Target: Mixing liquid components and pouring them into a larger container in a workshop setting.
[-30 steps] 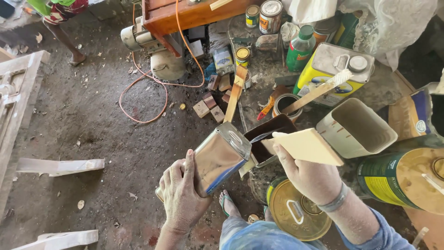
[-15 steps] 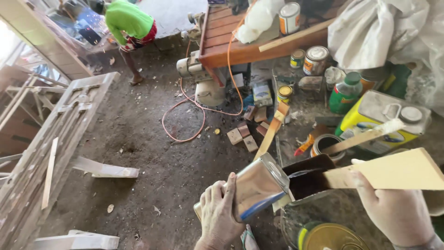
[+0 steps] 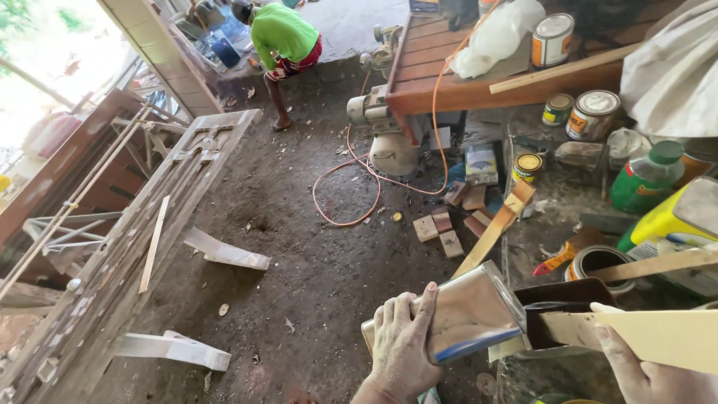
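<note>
Shiny metal can [image 3: 464, 314], rectangular, tilted on its side in the lower centre of the frame, held by the left hand [image 3: 402, 346]: fingers wrapped over its near edge, thumb along the upper side. Long axis runs from lower left to upper right, its upper end pointing toward a dark brown container [image 3: 562, 313] just beside it to the right. Right hand [image 3: 649, 368] at lower right grips a flat pale wooden stick [image 3: 636, 337], whose tip lies in or over the container's open top; contact with any liquid inside cannot be made out, view too dark there. Left hand is nearer the can, right hand nearer the container; the two vessels sit side by side between the hands. Whether anything is leaving the can's mouth: cannot tell. Surroundings: dirt floor [image 3: 299, 254] with small wood blocks [image 3: 441, 228], an orange cable [image 3: 359, 187], paint tins [image 3: 594, 114] upper right, a green bottle [image 3: 643, 179] at right, another person in a green shirt [image 3: 280, 34] bent over at the top.
</note>
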